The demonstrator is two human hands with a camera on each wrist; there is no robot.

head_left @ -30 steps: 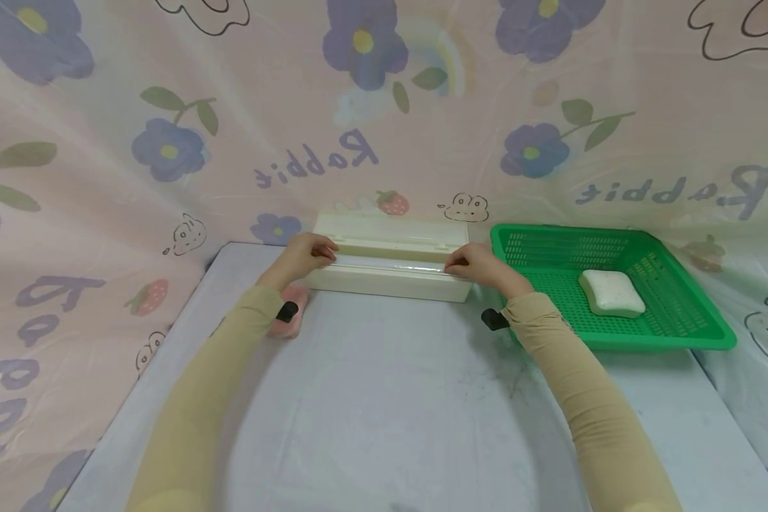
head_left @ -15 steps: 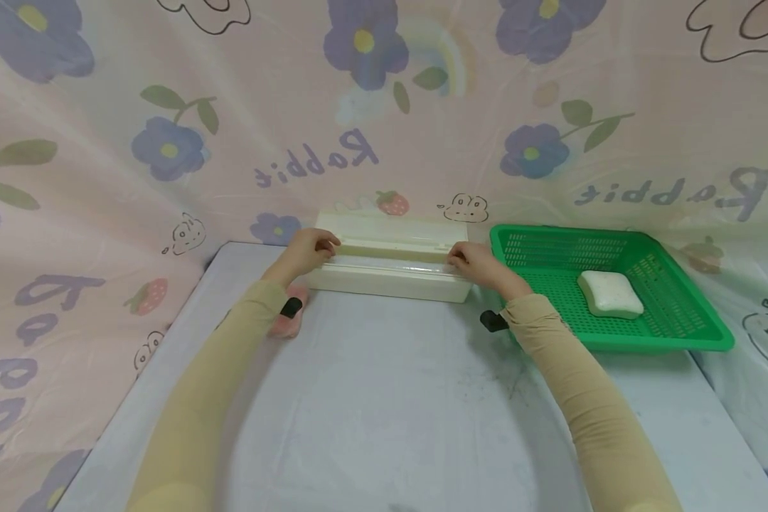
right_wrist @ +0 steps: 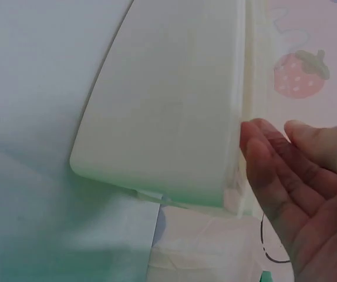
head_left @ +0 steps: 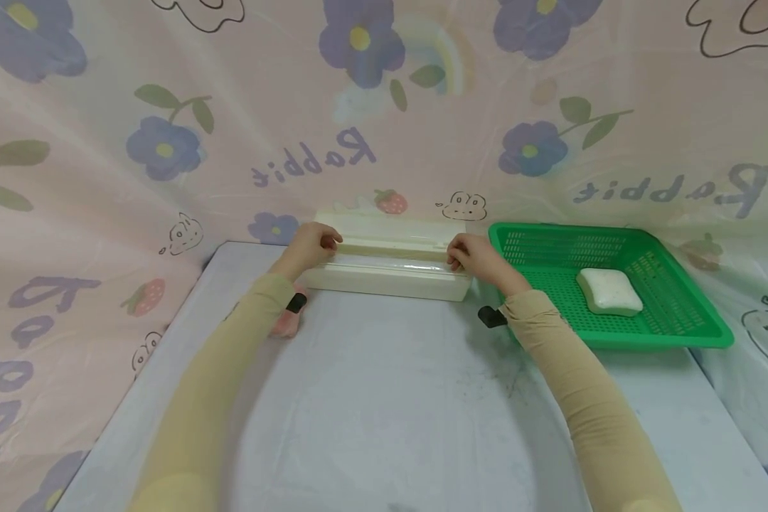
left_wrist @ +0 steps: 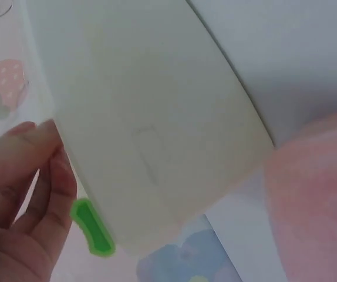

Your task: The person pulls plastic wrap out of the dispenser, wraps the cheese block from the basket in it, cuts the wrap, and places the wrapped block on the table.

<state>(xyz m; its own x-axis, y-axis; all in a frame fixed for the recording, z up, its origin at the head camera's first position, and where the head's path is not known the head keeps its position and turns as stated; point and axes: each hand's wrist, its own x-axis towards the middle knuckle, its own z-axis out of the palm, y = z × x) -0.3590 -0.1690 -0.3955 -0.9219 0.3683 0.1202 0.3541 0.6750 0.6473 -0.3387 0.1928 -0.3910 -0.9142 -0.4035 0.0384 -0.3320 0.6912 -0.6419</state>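
A long cream box (head_left: 387,283) stands at the back of the table, its hinged lid (head_left: 390,229) tilted up against the backdrop. Shiny clear film (head_left: 393,264) shows along the opening. My left hand (head_left: 308,249) is at the box's left end, fingers bent; in the left wrist view its fingertips (left_wrist: 52,130) meet the rim, partly hidden behind it. At the other end is my right hand (head_left: 478,258). Close up, its bent fingers (right_wrist: 262,158) touch the rim while the thumb stands apart. A green piece (left_wrist: 93,228) shows at the box's left end.
A green basket (head_left: 672,345) stands right of the box, holding a white cushion-shaped block (head_left: 609,291). A pink object (head_left: 286,325) lies under the left wrist. The patterned backdrop (head_left: 422,142) rises directly behind the box.
My left hand has shifted slightly up and away from the box's front. The right fingers have moved a little along the rim. Box, lid and basket have stayed put.
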